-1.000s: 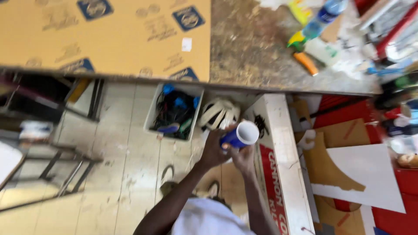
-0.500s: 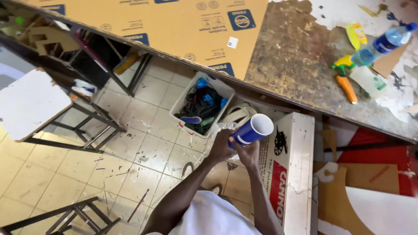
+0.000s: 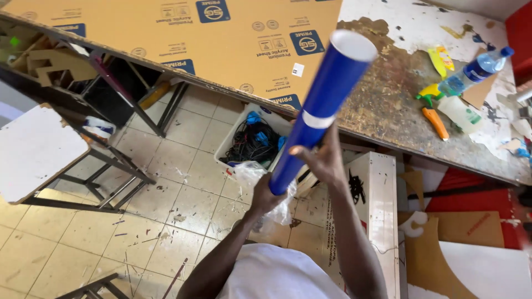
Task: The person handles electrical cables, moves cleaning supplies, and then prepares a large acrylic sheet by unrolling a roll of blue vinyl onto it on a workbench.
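In white bin [image 3: 235, 139], tangled black cables [image 3: 250, 145].

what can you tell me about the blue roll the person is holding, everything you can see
The blue roll is a long tube of rolled sheet, glossy blue outside and white inside, as its open upper end shows. A pale band wraps around its middle. It tilts up and to the right, its top over the edge of the worn table. The left hand grips its lower end, with crumpled clear plastic beside it; the right hand holds it just below the band.
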